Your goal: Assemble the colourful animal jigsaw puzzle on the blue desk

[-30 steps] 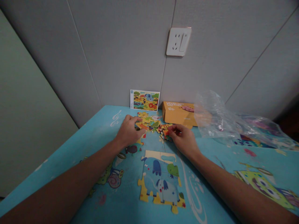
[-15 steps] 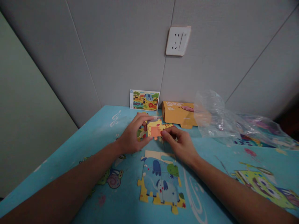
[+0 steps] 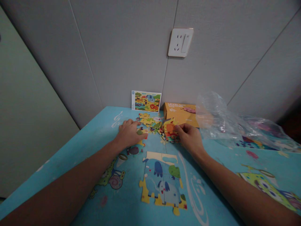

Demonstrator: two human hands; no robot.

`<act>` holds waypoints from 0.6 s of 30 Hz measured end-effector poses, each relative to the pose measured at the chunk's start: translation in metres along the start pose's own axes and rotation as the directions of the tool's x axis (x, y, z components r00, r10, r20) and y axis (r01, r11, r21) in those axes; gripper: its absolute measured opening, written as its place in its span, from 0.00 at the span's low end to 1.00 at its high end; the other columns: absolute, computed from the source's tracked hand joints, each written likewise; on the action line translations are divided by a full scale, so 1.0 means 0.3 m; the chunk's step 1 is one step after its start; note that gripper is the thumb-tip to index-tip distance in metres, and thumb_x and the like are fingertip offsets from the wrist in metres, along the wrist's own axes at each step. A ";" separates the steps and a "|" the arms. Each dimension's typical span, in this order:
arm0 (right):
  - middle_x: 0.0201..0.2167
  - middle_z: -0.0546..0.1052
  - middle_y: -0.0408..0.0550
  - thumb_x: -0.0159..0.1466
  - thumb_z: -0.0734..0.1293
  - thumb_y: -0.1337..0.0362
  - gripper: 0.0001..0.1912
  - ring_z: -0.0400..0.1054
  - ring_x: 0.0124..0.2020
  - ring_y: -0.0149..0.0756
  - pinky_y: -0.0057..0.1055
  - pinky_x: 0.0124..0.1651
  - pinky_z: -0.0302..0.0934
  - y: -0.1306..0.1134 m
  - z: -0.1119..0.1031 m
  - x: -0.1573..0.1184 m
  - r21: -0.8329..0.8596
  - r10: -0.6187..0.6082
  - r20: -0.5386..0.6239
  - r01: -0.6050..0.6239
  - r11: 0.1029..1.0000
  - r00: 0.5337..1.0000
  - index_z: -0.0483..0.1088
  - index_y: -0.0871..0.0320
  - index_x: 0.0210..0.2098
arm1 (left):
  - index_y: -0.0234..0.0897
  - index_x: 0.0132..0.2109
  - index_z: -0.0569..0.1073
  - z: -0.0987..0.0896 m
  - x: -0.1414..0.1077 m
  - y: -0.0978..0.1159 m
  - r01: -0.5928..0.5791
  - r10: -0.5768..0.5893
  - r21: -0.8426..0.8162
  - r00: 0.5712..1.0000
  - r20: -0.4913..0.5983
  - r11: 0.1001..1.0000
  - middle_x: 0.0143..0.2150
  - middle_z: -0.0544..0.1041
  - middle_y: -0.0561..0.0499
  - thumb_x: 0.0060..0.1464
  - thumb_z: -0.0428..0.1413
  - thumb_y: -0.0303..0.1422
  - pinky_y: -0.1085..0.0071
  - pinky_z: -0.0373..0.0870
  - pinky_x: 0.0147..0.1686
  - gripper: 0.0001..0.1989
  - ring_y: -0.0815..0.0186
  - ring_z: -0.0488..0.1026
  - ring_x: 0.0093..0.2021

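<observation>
The joined elephant panel (image 3: 162, 180) lies on the bench (image 3: 98, 128). Beyond its far right corner, the right hand (image 3: 190, 138) pinches an orange puzzle piece (image 3: 169, 126). Beyond its far left corner, the left hand (image 3: 128, 133) is half open; any grip cannot be determined. Loose pieces (image 3: 146, 120) lie beyond the panel.

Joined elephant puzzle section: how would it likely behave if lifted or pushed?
The joined elephant section would probably sag or split along its seams if lifted by one edge. Lying flat on the blue table cover, it should slide rather than tip if pushed. Its thin-looking pieces suggest little weight.
</observation>
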State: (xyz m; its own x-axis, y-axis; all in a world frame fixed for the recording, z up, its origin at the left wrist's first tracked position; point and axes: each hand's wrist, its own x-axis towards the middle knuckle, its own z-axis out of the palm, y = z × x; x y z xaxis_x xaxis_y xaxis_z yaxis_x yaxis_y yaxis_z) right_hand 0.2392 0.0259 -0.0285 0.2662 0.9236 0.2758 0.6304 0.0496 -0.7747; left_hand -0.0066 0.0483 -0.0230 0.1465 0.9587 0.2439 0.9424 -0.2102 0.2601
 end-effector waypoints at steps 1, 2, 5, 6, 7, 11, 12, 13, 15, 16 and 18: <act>0.19 0.71 0.45 0.59 0.62 0.52 0.17 0.63 0.21 0.34 0.28 0.24 0.50 0.003 0.000 0.004 -0.031 0.018 0.004 -0.018 0.999 1.000 0.70 0.59 0.25 | 0.37 0.50 0.73 -0.006 -0.005 0.003 0.001 -0.002 0.048 0.999 0.039 0.999 0.47 0.70 0.41 0.45 0.55 0.55 0.52 0.61 0.50 0.32 0.47 0.65 0.52; 0.19 0.72 0.45 0.59 0.61 0.52 0.17 0.64 0.21 0.34 0.29 0.25 0.49 0.003 -0.001 0.006 -0.063 0.032 0.013 -0.031 0.998 0.999 0.70 0.59 0.24 | 0.38 0.49 0.73 -0.015 -0.011 0.006 -0.014 0.008 0.088 0.997 0.070 0.996 0.47 0.69 0.41 0.44 0.54 0.57 0.51 0.60 0.50 0.33 0.47 0.65 0.51; 0.20 0.72 0.45 0.59 0.62 0.53 0.16 0.64 0.22 0.34 0.29 0.26 0.50 -0.005 -0.005 0.007 -0.143 0.060 0.044 -0.053 0.988 0.997 0.70 0.59 0.24 | 0.38 0.46 0.75 -0.043 -0.027 0.017 -0.078 0.057 0.146 0.988 0.146 0.986 0.45 0.70 0.41 0.46 0.52 0.57 0.51 0.59 0.49 0.30 0.48 0.67 0.48; 0.20 0.72 0.45 0.59 0.62 0.54 0.15 0.64 0.22 0.34 0.29 0.26 0.50 -0.009 -0.008 0.006 -0.157 0.061 0.042 -0.054 0.986 0.997 0.71 0.59 0.25 | 0.38 0.46 0.75 -0.049 -0.031 0.019 -0.088 0.064 0.147 0.985 0.161 0.985 0.45 0.70 0.41 0.47 0.52 0.56 0.51 0.59 0.48 0.29 0.49 0.68 0.47; 0.20 0.72 0.45 0.58 0.62 0.55 0.14 0.64 0.22 0.34 0.29 0.26 0.50 -0.014 -0.010 0.004 -0.163 0.055 0.028 -0.049 0.985 0.998 0.71 0.59 0.26 | 0.38 0.46 0.75 -0.052 -0.033 0.020 -0.088 0.064 0.143 0.984 0.167 0.986 0.44 0.70 0.42 0.49 0.52 0.55 0.51 0.60 0.48 0.28 0.49 0.69 0.47; 0.19 0.68 0.42 0.56 0.65 0.56 0.12 0.60 0.21 0.31 0.28 0.25 0.50 -0.058 -0.019 -0.024 0.035 -0.042 0.004 0.042 0.999 0.999 0.70 0.60 0.29 | 0.40 0.49 0.73 -0.038 -0.036 0.018 -0.105 0.090 0.118 0.988 0.126 0.987 0.45 0.70 0.42 0.51 0.52 0.51 0.52 0.59 0.48 0.25 0.50 0.68 0.49; 0.18 0.66 0.41 0.56 0.66 0.55 0.13 0.58 0.20 0.29 0.27 0.24 0.49 -0.076 -0.023 -0.039 0.164 -0.071 0.058 0.061 0.985 0.996 0.70 0.60 0.28 | 0.41 0.50 0.73 -0.032 -0.036 0.017 -0.116 0.103 0.112 0.988 0.111 0.987 0.45 0.70 0.43 0.52 0.52 0.50 0.53 0.59 0.48 0.24 0.50 0.67 0.49; 0.16 0.63 0.39 0.55 0.67 0.54 0.14 0.55 0.19 0.27 0.26 0.23 0.48 -0.097 -0.027 -0.057 0.317 -0.108 0.146 0.057 0.947 0.983 0.70 0.61 0.27 | 0.41 0.50 0.73 -0.028 -0.036 0.016 -0.122 0.111 0.105 0.989 0.101 0.987 0.45 0.70 0.43 0.53 0.52 0.48 0.53 0.60 0.49 0.23 0.50 0.67 0.50; 0.15 0.60 0.36 0.54 0.70 0.53 0.15 0.48 0.17 0.23 0.25 0.21 0.42 -0.139 -0.039 -0.100 0.545 -0.177 0.372 -0.060 0.836 0.911 0.70 0.61 0.26 | 0.41 0.51 0.72 -0.022 -0.035 0.014 -0.114 0.106 0.089 0.990 0.089 0.989 0.46 0.70 0.43 0.53 0.52 0.46 0.53 0.60 0.49 0.21 0.51 0.67 0.50; 0.14 0.59 0.35 0.54 0.71 0.53 0.16 0.45 0.16 0.22 0.24 0.19 0.39 -0.158 -0.048 -0.124 0.603 -0.220 0.490 -0.145 0.785 0.844 0.71 0.61 0.26 | 0.41 0.51 0.72 -0.022 -0.033 0.013 -0.105 0.098 0.078 0.991 0.088 0.991 0.46 0.70 0.43 0.53 0.53 0.44 0.54 0.61 0.49 0.21 0.52 0.67 0.50; 0.14 0.61 0.37 0.52 0.73 0.52 0.16 0.46 0.16 0.22 0.24 0.18 0.39 -0.180 -0.073 -0.172 0.636 -0.326 0.668 -0.285 0.717 0.669 0.73 0.61 0.25 | 0.40 0.52 0.72 -0.026 -0.026 0.009 -0.086 0.083 0.035 0.994 0.074 0.996 0.46 0.70 0.43 0.51 0.55 0.42 0.56 0.62 0.49 0.22 0.53 0.68 0.49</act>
State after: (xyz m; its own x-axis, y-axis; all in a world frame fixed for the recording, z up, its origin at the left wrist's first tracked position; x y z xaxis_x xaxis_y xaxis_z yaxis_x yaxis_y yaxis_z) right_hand 0.2073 -0.0328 0.0115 -0.5142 0.8558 0.0574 -0.0879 0.0140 -0.9960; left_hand -0.0075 0.0388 -0.0169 0.2463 0.9494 0.1950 0.9363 -0.2850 0.2051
